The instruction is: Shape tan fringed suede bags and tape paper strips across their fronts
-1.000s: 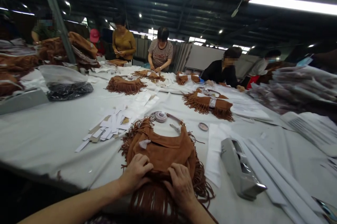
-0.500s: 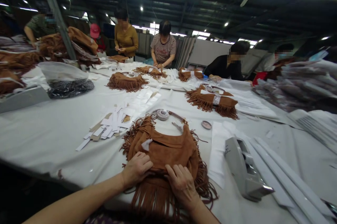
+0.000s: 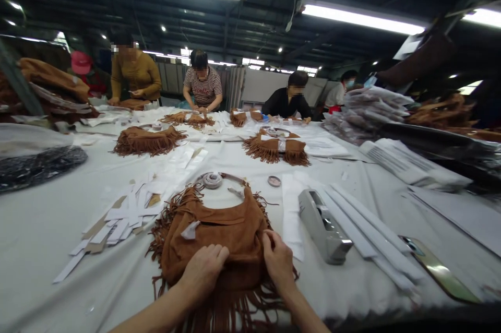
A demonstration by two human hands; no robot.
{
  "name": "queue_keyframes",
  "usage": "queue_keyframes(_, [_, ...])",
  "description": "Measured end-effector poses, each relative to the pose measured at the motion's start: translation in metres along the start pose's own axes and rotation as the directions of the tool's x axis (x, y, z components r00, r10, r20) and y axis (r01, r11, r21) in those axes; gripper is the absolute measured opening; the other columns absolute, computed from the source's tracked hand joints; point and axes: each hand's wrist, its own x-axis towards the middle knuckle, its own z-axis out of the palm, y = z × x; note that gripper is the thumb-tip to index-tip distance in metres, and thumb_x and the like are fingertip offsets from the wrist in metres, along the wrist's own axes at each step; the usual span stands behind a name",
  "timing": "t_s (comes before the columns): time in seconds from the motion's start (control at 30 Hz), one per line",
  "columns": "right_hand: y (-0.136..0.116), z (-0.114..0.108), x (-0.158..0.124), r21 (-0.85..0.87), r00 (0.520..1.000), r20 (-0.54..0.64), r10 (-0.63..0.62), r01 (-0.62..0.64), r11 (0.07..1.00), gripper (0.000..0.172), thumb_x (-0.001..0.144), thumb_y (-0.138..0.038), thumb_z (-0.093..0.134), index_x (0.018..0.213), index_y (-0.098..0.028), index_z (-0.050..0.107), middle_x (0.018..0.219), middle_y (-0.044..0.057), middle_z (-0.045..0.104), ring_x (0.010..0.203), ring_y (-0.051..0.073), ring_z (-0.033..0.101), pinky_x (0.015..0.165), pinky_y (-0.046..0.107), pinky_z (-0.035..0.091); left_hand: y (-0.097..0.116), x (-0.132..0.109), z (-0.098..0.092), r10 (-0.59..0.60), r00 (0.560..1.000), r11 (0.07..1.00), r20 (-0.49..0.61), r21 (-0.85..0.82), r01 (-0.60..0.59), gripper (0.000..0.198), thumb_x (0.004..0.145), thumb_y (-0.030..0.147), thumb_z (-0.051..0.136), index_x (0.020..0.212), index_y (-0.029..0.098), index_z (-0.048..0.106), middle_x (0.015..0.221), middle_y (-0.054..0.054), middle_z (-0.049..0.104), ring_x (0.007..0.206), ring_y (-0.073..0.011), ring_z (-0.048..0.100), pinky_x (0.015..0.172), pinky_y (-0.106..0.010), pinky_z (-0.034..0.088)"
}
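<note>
A brown suede bag (image 3: 230,218) with long fringes lies on the white-covered table in front of me. My left hand (image 3: 205,270) is closed on the lower middle of its front, fingers pressed together on the suede. At the bag's right side my right hand (image 3: 277,257) pinches the edge near the fringe. A wrapped coiled strap (image 3: 212,180) rests inside the handle's curve. White wrapping (image 3: 190,230) sits on the bag's upper left, beside a dark slit.
A grey tape dispenser (image 3: 324,226) stands right of the bag, beside white strips (image 3: 368,234) and a phone (image 3: 442,270). Paper strips (image 3: 125,213) lie left. Further back are fringed bags (image 3: 151,140), plastic-wrapped stacks (image 3: 364,108) and several people working.
My right hand has moved from the bag's lower front up to its right edge. My left hand has shifted toward the middle. The camera view has turned right.
</note>
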Motion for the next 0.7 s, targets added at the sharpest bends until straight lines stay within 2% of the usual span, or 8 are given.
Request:
queue_keyframes(0.07, [0.006,-0.007,0.019,0.006,0.996,0.044,0.073,-0.074,0.997,0.024,0.09,-0.03,0.044,0.098,-0.019,0.063,0.092,0.007,0.068,0.081,0.021,0.063,0.077,0.034,0.049,0.004,0.001,-0.006,0.055,0.998,0.998,0.029,-0.028,-0.054,0.019,0.087,0.005,0.041,0.094,0.02,0.051,0.095,-0.003,0.056,0.087,-0.0217,0.051,0.078,-0.035,0.042])
queue_keyframes(0.17, [0.008,-0.007,0.043,0.03,0.994,0.069,-0.09,0.089,0.996,0.034,0.086,-0.025,0.051,0.12,-0.02,0.055,0.108,0.008,0.062,0.098,0.021,0.058,0.09,0.036,0.046,0.013,0.002,-0.009,0.129,0.991,0.991,0.041,-0.035,-0.128,0.026,0.087,0.003,0.038,0.102,0.02,0.051,0.099,-0.004,0.057,0.089,-0.0219,0.051,0.08,-0.035,0.042])
queue_keyframes(0.27, [0.007,0.0,0.057,0.016,0.982,0.121,-0.145,0.144,0.989,0.031,0.083,-0.023,0.056,0.114,-0.021,0.059,0.104,0.007,0.059,0.1,0.021,0.055,0.093,0.038,0.043,0.023,0.008,-0.011,0.159,0.986,0.987,0.054,-0.032,-0.157,0.033,0.09,0.009,0.039,0.12,0.019,0.044,0.098,-0.005,0.06,0.087,-0.0229,0.054,0.076,-0.036,0.044])
queue_keyframes(0.37, [0.008,0.007,0.061,0.02,0.986,0.134,-0.101,0.099,0.995,0.024,0.08,-0.021,0.06,0.105,-0.021,0.062,0.096,0.005,0.058,0.091,0.02,0.056,0.088,0.036,0.045,0.034,0.019,-0.018,0.171,0.979,0.985,0.114,-0.041,-0.168,0.018,0.09,0.014,0.042,0.104,0.021,0.051,0.091,-0.003,0.061,0.083,-0.0224,0.055,0.071,-0.034,0.044])
queue_keyframes(0.47, [0.009,0.011,0.063,0.038,0.989,0.138,-0.054,0.049,0.998,0.024,0.078,-0.018,0.061,0.101,-0.021,0.062,0.096,0.004,0.059,0.088,0.018,0.058,0.085,0.034,0.046,0.047,0.029,-0.023,0.167,0.977,0.985,0.133,-0.071,-0.159,0.007,0.086,0.019,0.053,0.092,0.021,0.052,0.095,-0.004,0.06,0.088,-0.0236,0.055,0.073,-0.034,0.044])
queue_keyframes(0.53, [0.009,0.008,0.064,0.059,0.99,0.14,-0.02,0.012,0.998,0.023,0.078,-0.02,0.06,0.101,-0.022,0.062,0.098,0.003,0.063,0.091,0.017,0.059,0.086,0.031,0.045,0.054,0.033,-0.022,0.116,0.983,0.991,0.144,-0.077,-0.106,0.013,0.082,0.019,0.057,0.094,0.021,0.052,0.096,-0.004,0.059,0.09,-0.0245,0.054,0.073,-0.035,0.044])
queue_keyframes(0.63, [0.011,-0.004,0.063,0.066,0.99,0.111,0.092,-0.1,0.993,0.021,0.087,-0.033,0.05,0.099,-0.021,0.062,0.098,0.004,0.067,0.089,0.016,0.062,0.082,0.027,0.046,0.058,0.032,-0.01,0.056,0.988,0.998,0.142,-0.048,-0.05,0.025,0.082,0.009,0.05,0.104,0.02,0.052,0.093,-0.004,0.059,0.085,-0.0226,0.055,0.072,-0.034,0.043])
queue_keyframes(0.7, [0.013,-0.013,0.058,0.049,0.973,0.117,0.201,-0.208,0.977,0.035,0.092,-0.041,0.039,0.086,-0.018,0.064,0.082,0.005,0.07,0.074,0.016,0.063,0.069,0.025,0.047,0.057,0.028,0.0,0.07,0.992,0.997,0.102,-0.029,-0.067,0.038,0.082,0.004,0.046,0.115,0.021,0.05,0.094,-0.004,0.06,0.084,-0.0213,0.056,0.072,-0.033,0.043])
